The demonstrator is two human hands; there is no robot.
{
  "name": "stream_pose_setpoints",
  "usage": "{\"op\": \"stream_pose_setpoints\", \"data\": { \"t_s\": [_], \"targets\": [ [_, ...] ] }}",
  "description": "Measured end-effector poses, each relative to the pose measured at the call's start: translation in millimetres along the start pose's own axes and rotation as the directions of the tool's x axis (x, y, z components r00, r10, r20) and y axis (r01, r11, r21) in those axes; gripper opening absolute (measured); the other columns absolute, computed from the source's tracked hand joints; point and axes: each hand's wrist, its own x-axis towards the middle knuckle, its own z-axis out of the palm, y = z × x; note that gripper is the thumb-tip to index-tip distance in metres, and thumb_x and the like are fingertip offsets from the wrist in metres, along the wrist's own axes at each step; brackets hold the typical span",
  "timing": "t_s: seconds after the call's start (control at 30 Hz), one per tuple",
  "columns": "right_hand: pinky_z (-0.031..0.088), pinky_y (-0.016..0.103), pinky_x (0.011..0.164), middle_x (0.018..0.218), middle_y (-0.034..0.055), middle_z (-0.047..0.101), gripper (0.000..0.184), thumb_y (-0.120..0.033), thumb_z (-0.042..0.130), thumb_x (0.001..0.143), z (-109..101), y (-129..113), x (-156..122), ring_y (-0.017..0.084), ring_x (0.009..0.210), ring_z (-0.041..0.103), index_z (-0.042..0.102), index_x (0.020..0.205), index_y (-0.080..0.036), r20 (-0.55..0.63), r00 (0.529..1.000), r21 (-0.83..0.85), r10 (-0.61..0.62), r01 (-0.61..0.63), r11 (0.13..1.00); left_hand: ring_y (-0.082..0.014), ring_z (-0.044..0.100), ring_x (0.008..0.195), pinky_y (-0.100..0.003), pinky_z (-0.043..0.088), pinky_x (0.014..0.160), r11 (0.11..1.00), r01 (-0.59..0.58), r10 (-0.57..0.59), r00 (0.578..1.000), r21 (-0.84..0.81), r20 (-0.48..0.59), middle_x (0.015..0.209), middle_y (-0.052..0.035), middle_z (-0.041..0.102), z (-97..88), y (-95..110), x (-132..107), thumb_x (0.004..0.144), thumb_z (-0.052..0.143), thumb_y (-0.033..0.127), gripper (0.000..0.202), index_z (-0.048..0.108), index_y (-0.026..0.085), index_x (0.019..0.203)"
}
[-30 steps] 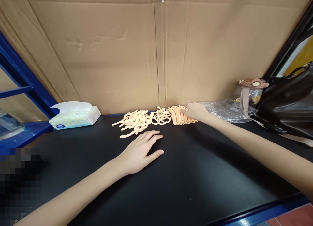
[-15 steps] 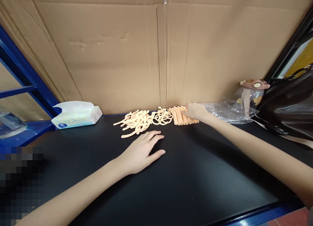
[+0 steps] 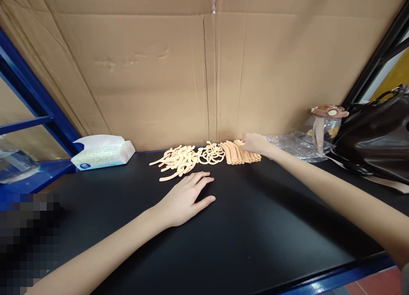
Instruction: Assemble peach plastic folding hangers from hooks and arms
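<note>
Peach curved strips (image 3: 233, 153), neatly rowed, left grip (image 3: 183, 199) spread, right grip (image 3: 256, 144), hold unclear

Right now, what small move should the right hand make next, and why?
Perhaps lightly pinch one piece of the side-by-side row of peach-coloured, curved, plastic-looking pieces: the right hand is at that row, though whether it grips one is hard to tell. The left hand lies open on the smooth black tabletop, holding nothing.
</note>
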Motion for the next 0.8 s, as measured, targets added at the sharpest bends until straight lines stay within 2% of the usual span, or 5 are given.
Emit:
{"op": "stream_pose_setpoints", "data": {
  "t_s": [0.13, 0.43, 0.8],
  "targets": [
    [0.044, 0.031, 0.068, 0.106, 0.0141, 0.067, 0.04, -0.036, 0.053, 0.078, -2.3, 1.7, -3.2, 0.028, 0.096, 0.063, 0.057, 0.11, -0.013, 0.037, 0.999, -0.015, -0.001, 0.002, 1.0, -0.0258, 0.039, 0.129, -0.043, 0.034, 0.107, 1.0, -0.003, 0.003, 1.0, 0.0, 0.0, 0.143, -0.0074, 0.039, -0.3, -0.1, -0.6, 0.094, 0.035, 0.052, 0.048, 0.044, 0.024, 0.133],
    [0.043, 0.029, 0.061, 0.098, 0.0151, 0.068, 0.033, -0.028, 0.055, 0.072, 1.8, -0.6, 1.4, 0.026, 0.085, 0.065, 0.063, 0.1, -0.011, 0.097, 0.995, -0.028, -0.029, 0.032, 0.999, -0.0258, 0.039, 0.129, -0.042, 0.034, 0.107, 1.0, -0.013, 0.013, 1.0, 0.011, 0.003, 0.142, -0.0081, 0.04, 0.4, -0.2, -0.3, 0.095, 0.035, 0.05, 0.048, 0.044, 0.023, 0.133],
    [0.035, 0.027, 0.055, 0.08, 0.0115, 0.066, 0.023, -0.027, 0.058, 0.071, 4.0, 2.5, 5.3, 0.022, 0.072, 0.061, 0.061, 0.088, -0.013, 0.017, 0.992, 0.071, -0.126, 0.125, 0.99, -0.0255, 0.039, 0.129, -0.042, 0.034, 0.107, 1.0, -0.02, 0.021, 1.0, 0.022, -0.008, 0.143, -0.0082, 0.04, 2.2, -2.8, -0.1, 0.095, 0.036, 0.05, 0.048, 0.044, 0.023, 0.133]
  ]
}}
